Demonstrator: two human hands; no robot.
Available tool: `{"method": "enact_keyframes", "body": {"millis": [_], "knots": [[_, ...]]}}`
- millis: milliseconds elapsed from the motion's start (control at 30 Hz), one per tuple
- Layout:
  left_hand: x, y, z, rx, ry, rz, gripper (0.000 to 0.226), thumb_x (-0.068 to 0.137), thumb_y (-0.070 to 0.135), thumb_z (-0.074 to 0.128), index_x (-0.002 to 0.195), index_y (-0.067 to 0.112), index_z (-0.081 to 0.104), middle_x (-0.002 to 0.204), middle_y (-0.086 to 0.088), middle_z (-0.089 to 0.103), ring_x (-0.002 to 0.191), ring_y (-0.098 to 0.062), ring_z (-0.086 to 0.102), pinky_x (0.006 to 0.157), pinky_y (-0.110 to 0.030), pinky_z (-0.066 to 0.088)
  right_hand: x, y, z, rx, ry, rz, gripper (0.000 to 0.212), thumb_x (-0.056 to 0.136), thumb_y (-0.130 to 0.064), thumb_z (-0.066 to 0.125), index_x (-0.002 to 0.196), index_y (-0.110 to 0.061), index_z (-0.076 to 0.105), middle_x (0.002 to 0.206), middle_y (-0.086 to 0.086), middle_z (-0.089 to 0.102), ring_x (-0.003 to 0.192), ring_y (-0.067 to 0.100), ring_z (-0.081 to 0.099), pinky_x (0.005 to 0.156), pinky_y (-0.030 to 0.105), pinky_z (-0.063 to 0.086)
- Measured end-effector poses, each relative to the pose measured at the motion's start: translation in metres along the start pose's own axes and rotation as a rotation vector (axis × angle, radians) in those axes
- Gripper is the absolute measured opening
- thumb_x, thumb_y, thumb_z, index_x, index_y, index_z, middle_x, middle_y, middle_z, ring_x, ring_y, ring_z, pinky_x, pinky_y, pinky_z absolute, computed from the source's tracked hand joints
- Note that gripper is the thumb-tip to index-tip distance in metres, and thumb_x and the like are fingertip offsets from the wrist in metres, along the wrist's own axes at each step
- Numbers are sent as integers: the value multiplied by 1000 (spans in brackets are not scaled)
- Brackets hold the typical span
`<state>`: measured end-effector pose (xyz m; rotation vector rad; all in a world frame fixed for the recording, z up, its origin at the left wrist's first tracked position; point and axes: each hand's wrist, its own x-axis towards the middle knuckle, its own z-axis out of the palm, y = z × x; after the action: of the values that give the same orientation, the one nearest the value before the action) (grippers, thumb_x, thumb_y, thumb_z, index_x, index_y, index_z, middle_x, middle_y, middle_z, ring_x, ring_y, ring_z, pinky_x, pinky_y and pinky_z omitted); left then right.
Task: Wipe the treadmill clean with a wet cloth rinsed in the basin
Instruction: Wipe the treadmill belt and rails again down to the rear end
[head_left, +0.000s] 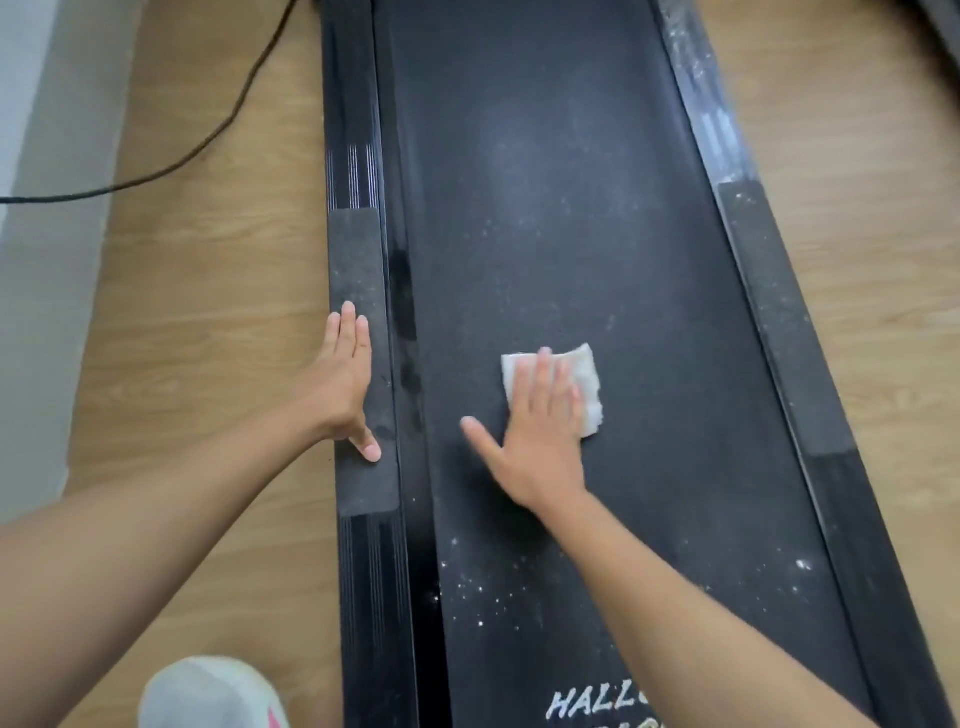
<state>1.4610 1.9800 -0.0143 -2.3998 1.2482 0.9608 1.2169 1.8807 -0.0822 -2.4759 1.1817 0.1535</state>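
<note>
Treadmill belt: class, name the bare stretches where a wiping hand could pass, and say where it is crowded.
Free: the belt beyond the cloth, between the left rail and right rail; also the strip between cloth and right rail. Crowded: where the right hand presses the cloth and the left hand rests on the left rail.

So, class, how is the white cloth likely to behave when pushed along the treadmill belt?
The cloth is probably floppy: it lies folded flat under the right hand. It looks thin, so likely light. On the matte belt it may drag and bunch unless pressed flat.
</note>
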Motion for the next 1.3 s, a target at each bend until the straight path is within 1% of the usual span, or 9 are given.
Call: {"method": "enact_keyframes", "body": {"millis": [100,233,400,500,667,800,933,1067,1300], "knots": [[-8,4,-6,27,-15,-4,180,47,60,98,153,0,-34,158,-18,-46,150,-34,-36,128,-41,2,-54,-55,32,-60,-109,-310,95,102,-72,29,169,-14,-6,175,9,-21,160,27,-24,132,50,-3],[-11,11,-11,73,-38,-43,180,47,62,97,153,-2,-34,158,-20,-46,151,-35,-35,129,-42,3,-49,13,13,-150,-135,-569,74,106,-57,33,170,-27,9,178,-4,-3,163,19,-10,132,47,8],[-9,12,-10,53,-62,-52,179,50,58,99,150,-3,-36,155,-21,-49,149,-37,-38,127,-43,-1,-15,151,-46,-163,-60,-28,77,100,-66,11,168,-35,-6,175,-12,-18,160,10,-21,132,43,-3],[-11,6,-9,34,-41,-20,179,48,58,99,152,-1,-34,156,-19,-48,150,-35,-37,129,-43,2,-34,218,-67,-102,-53,205,86,96,-78,3,168,-33,-10,175,-7,-19,161,13,-20,132,48,1],[-13,10,-8,-8,-29,-10,177,50,52,100,152,1,-35,157,-17,-48,150,-34,-36,128,-43,8,-63,164,-38,3,-18,397,115,84,-93,7,167,-16,-13,175,13,-19,161,28,-19,131,50,-7],[-13,12,-7,-17,-16,-27,178,47,49,102,154,-1,-31,159,-19,-44,152,-36,-33,128,-43,6,-89,62,-1,-108,-126,-16,115,92,-87,26,164,-11,-21,170,12,-33,157,30,-32,128,48,-18],[-13,5,-3,-12,10,-21,181,42,56,101,156,1,-28,162,-16,-41,153,-33,-32,129,-43,5,-93,-36,40,-139,-179,-431,107,97,-79,36,168,-11,-6,174,12,-22,160,30,-25,131,52,-6],[-14,0,-1,-2,37,23,180,43,62,99,158,3,-26,163,-14,-40,154,-31,-30,129,-40,1,-77,-5,32,-202,-131,-592,89,103,-72,38,170,-22,7,178,1,-6,163,22,-13,132,50,8],[-14,-6,2,-44,80,39,180,40,59,100,161,7,-22,165,-6,-38,155,-24,-29,129,-39,5,-54,197,-44,-106,-2,139,94,97,-82,18,169,-24,0,178,-2,-6,163,17,-11,132,47,4]]}}
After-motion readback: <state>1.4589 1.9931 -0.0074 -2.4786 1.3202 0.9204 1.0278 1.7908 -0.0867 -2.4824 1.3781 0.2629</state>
